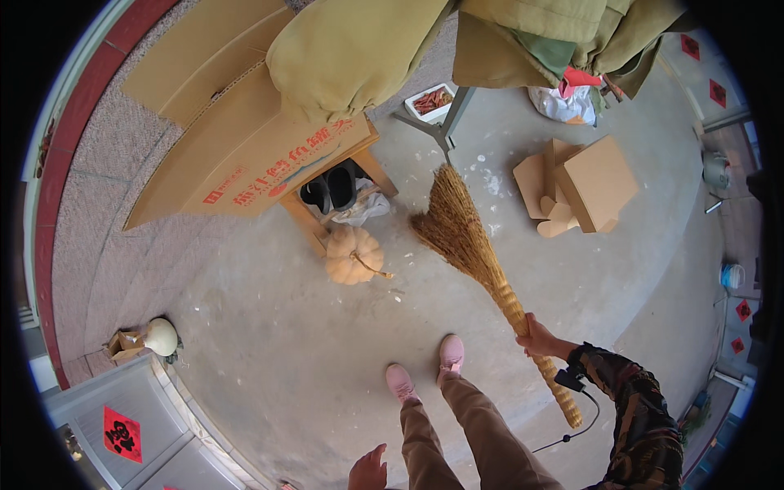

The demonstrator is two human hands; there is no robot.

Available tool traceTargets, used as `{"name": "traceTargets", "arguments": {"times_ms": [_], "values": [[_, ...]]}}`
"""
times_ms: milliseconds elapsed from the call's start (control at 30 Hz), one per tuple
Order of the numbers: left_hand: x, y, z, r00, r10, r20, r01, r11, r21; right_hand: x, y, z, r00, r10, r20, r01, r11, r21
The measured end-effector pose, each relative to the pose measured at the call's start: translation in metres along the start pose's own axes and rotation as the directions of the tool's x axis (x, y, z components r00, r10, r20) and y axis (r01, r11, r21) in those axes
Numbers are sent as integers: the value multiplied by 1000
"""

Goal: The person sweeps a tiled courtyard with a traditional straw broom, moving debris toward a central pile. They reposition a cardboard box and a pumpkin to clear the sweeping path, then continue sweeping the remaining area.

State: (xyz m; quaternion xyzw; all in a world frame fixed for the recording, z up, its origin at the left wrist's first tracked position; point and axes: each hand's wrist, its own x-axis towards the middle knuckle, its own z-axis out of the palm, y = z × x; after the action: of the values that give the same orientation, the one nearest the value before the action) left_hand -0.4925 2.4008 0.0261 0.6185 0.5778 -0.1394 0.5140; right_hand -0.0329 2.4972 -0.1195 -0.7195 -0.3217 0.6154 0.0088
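One hand, the right [535,336], is wrapped firmly around the handle of a straw broom [498,286], which slants across the view beyond the person's shoes [452,353], its brush end pointing away over the concrete floor [269,367]. As far as progress can be judged, the broom is taken up and ready in the grip, yet white marks [492,181] and small pale specks dot the ground near the brush, and no gathered heap shows, so most of the work looks left. The cardboard boxes [604,184] and the pumpkin [351,255] sit on either side of the broom, apart from it. Whether the bristles touch the ground or hang just over it cannot be told. The left hand [368,471] is cut off by the lower edge; its grip cannot be made out. Olive cloth [359,57] runs out of view at the top, and the dark things [335,189] under the wooden bench [377,169] are partly hidden.
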Motion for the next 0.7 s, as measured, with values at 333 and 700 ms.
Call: {"name": "traceTargets", "arguments": {"times_ms": [333, 700], "values": [[-3, -15, -8, 997, 73, -7, -73, 994, 76, -62, -29, 32, 981, -190, -47, 191, 876, 443], [-18, -41, -2, 999, -6, 36, 3, 995, 101, -4, -8, 82, 998, 4, 66, -32, 902, 431]]}}
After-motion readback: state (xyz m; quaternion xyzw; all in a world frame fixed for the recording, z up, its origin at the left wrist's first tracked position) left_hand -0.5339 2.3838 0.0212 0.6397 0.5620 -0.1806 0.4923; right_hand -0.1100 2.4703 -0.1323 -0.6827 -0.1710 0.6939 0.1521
